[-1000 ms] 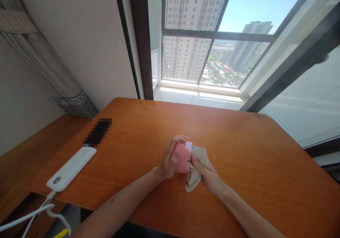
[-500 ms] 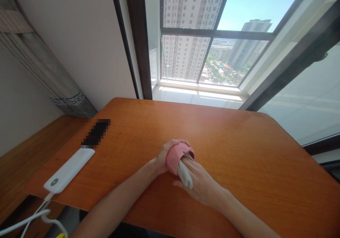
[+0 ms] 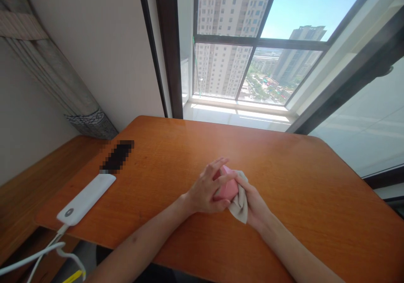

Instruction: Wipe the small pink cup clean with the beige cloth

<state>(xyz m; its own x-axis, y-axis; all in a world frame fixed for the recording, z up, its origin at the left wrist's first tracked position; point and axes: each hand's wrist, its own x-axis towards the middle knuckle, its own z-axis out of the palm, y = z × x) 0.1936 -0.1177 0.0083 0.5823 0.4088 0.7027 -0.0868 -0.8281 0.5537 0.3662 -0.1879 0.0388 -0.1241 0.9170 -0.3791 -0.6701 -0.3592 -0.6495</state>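
Note:
A small pink cup (image 3: 229, 190) is between my two hands over the front middle of the table. My left hand (image 3: 206, 190) curls round its left side, the thumb below and the fingers somewhat spread across it. On the right side, my right hand (image 3: 256, 201) is closed on a light grey cloth (image 3: 240, 209) and presses it against the cup. Part of the cloth hangs down between the cup and the right palm. The cup's mouth is hidden by the hands.
A brown wooden table (image 3: 303, 198) lies under the hands. At its left are a white power bank (image 3: 86, 201) with a white cable (image 3: 47, 249), and a dark pixelated object (image 3: 118, 156). Beyond the far edge stands a window (image 3: 246, 41); a curtain (image 3: 59, 72) hangs left.
My right hand and the cloth have come out of the cup's mouth to its outer right side. The left hand has shifted over the cup, which has turned and moved slightly right.

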